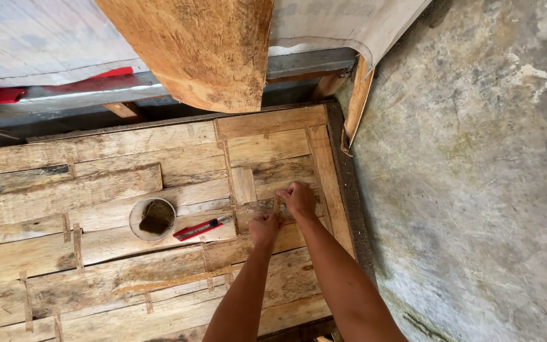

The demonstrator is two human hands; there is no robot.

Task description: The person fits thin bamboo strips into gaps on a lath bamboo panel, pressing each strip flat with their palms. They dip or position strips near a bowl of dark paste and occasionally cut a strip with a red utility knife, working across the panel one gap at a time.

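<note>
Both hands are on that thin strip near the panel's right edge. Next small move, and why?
Probably press the thin strip flat along the seam of the veneer panel. Left hand and right hand pinch it from both sides, and it seems to stand up off the surface; other strips already lie flat across joints.

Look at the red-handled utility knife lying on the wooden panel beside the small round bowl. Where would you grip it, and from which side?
Probably by the red handle, coming from above on the end nearest the bowl. The utility knife lies flat with its metal tip pointing toward the hands, so that end seems best avoided.
</note>
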